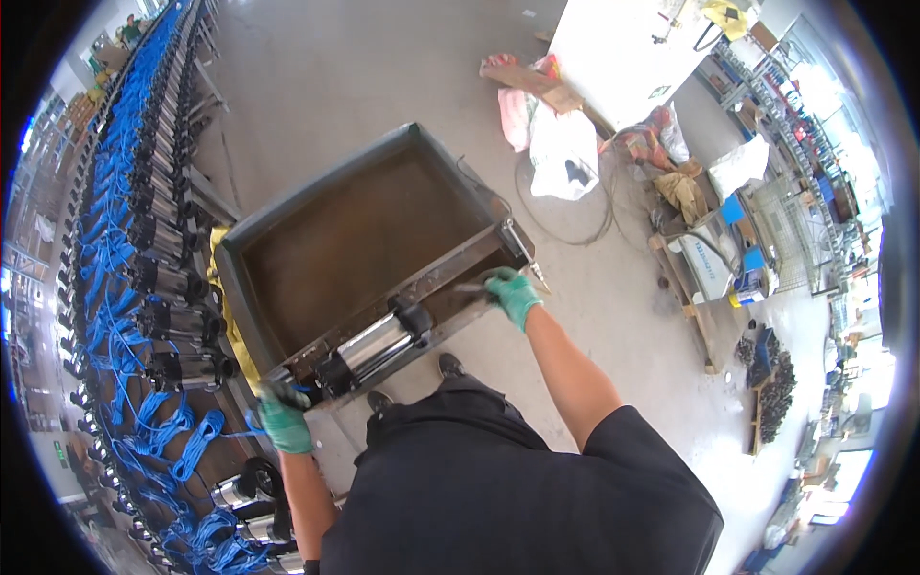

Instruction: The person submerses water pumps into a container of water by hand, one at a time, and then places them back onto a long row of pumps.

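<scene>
One motor (374, 347) lies along the near ledge (462, 265) of the tank (316, 189), between the person's two hands. The main danger looks to be rolling: the barrel is round and the ledge narrow, so a knock from either hand could tip it far-ward into the water (359, 240) or near-ward onto the shoes (450, 364), which stand just below. Wet metal, if it is wet, would make that slip likelier.

The left hand (285, 424), gloved in green, is at the tank's near left corner; its fingers are smeared by motion and seem partly bent, though whether they hold anything cannot be told. The right hand (515, 295), gloved alike, is at the right end of the ledge, fingers loosely curled beside a thin, blurred shape — a grip on it cannot be made out. The slim fitting (525, 251) on the right corner stands close to that hand and could catch a glove if the arm swings wide. Blue cable (196, 446) lies in loose loops near the left arm; a snag there might drag on other motors (177, 323) in the row.

The motor's barrel is smooth, bright metal with blunt black ends. The tank is a deep, grey-walled box, its water brown and murky; the ledge is dark and stained. Yellow sheeting (233, 326) edges the left side, and a thin hose (604, 230) curls across the smooth grey floor (316, 67) to the far right.
</scene>
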A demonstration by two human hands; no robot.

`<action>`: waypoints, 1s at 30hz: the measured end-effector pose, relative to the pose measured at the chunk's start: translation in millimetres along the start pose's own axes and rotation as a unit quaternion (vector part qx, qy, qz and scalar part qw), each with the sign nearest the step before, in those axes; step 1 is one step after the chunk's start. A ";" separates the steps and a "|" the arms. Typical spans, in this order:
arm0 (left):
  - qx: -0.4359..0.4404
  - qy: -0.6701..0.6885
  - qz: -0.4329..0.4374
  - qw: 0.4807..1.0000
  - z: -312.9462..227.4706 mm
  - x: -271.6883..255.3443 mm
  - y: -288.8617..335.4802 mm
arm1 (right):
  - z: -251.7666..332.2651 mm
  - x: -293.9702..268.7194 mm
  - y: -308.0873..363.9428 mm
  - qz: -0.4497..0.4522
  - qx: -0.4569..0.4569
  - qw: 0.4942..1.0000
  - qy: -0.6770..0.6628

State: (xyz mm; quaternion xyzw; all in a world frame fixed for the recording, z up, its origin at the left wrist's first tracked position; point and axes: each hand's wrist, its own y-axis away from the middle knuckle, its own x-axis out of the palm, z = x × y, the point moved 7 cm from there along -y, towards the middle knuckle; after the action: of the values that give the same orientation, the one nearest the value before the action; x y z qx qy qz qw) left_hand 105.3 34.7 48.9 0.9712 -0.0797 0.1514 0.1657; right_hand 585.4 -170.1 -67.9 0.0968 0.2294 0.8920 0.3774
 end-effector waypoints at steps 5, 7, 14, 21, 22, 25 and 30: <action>-0.006 0.273 0.235 0.933 -50.4 80.5 18.8 | -4.3 -63.0 -14.7 -0.191 0.013 0.940 -0.282; -0.129 0.363 0.173 0.906 -17.8 104.0 27.7 | -2.8 -70.1 -27.9 -0.211 -0.014 0.925 -0.317; -0.193 0.211 0.187 0.940 35.9 138.0 23.2 | -8.5 -75.9 -48.1 -0.213 0.016 0.963 -0.163; -0.268 0.175 0.198 0.926 60.5 130.6 19.6 | 65.7 -9.0 5.2 -0.149 -0.203 0.877 0.410; -0.252 0.175 0.196 0.931 62.3 132.3 17.8 | 52.4 10.4 -0.5 -0.081 -0.187 0.882 0.424; -0.235 0.172 0.178 0.940 58.6 135.3 15.7 | 20.7 50.4 -7.0 -0.010 -0.145 0.861 0.487; -0.217 0.169 0.174 0.946 50.8 131.6 13.3 | 6.2 76.2 -16.9 0.012 -0.132 0.817 0.560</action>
State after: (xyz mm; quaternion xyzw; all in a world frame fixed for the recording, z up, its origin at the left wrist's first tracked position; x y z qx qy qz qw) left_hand 240.0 -9.1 49.4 0.8429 -0.2491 0.3192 0.3544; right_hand 545.2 -103.0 -70.6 -0.4678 0.2799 0.8184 0.1816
